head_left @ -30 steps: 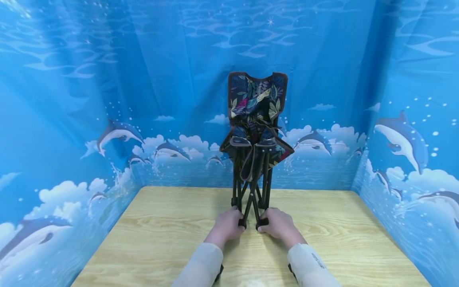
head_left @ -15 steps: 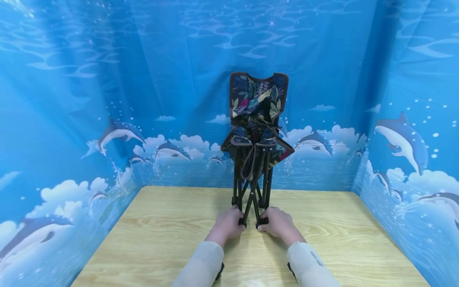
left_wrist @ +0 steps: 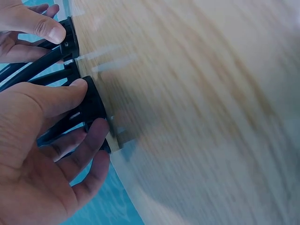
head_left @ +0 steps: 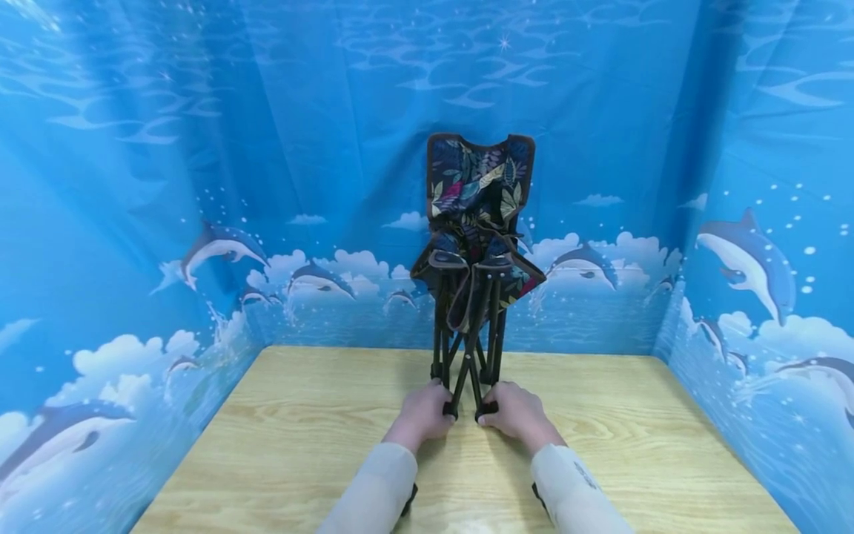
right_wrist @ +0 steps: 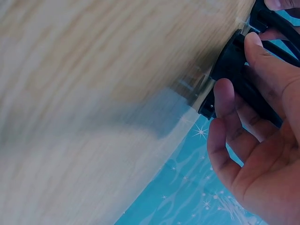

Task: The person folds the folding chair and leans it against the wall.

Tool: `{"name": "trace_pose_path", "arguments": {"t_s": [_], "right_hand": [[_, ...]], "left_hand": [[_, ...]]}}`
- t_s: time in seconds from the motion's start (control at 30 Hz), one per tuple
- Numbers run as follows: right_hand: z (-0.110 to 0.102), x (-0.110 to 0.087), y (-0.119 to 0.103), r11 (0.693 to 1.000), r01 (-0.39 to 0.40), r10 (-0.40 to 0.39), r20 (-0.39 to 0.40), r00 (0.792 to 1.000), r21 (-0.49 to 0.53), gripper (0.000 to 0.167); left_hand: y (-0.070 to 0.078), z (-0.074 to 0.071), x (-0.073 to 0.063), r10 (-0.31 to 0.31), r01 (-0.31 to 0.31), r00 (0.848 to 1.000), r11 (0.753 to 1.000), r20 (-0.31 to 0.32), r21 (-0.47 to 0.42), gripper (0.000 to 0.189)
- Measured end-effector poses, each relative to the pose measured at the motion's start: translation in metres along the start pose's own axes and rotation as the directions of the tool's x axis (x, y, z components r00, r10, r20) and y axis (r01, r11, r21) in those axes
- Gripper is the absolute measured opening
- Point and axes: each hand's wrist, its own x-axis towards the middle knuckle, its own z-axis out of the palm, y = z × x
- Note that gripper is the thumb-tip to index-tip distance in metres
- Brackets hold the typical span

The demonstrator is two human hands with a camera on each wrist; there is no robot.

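Observation:
A small folding camp chair (head_left: 477, 185) in dark leaf-print fabric with brown edging stands upright and folded on the wooden table, its black legs bunched together. Low at its front, my left hand (head_left: 425, 411) grips the left front foot (left_wrist: 91, 101), thumb on one side and fingers curled round the other. Mirroring it, my right hand (head_left: 517, 410) holds the right front foot (right_wrist: 229, 56) between thumb and fingers. Both front feet sit close together near the tabletop. The two rear feet show just behind my hands.
The light wood-grain table (head_left: 320, 445) spreads out on both sides of the chair. Blue curtain walls (head_left: 333, 148) printed with dolphins and clouds rise behind the chair and at left and right, close to the table's edges.
Both hands and the front feet they hold have shifted slightly away from me, toward the rear feet. The chair's backrest stays about where it was, and both grips look the same.

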Motion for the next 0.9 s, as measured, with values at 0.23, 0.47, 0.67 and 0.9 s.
{"name": "trace_pose_path", "arguments": {"t_s": [0.23, 0.47, 0.67, 0.9], "right_hand": [[0.000, 0.004, 0.000, 1.000, 0.001, -0.001, 0.006, 1.000, -0.007, 0.021], [0.000, 0.007, 0.001, 1.000, 0.001, -0.001, 0.006, 1.000, 0.000, 0.020], [0.000, 0.010, 0.003, 1.000, -0.004, 0.004, 0.011, 1.000, 0.007, 0.030], [0.000, 0.010, 0.003, 1.000, -0.016, 0.016, 0.017, 1.000, 0.015, 0.032]], "left_hand": [[-0.001, -0.001, 0.003, -0.009, 0.009, 1.000, 1.000, -0.006, -0.018, 0.007], [-0.001, -0.002, 0.004, -0.013, 0.013, 1.000, 0.999, -0.002, -0.033, 0.009], [0.001, -0.004, 0.006, -0.046, 0.047, 0.999, 0.997, 0.015, -0.062, 0.011], [0.002, -0.003, 0.004, -0.051, 0.051, 0.999, 0.998, 0.007, -0.044, 0.014]]}}
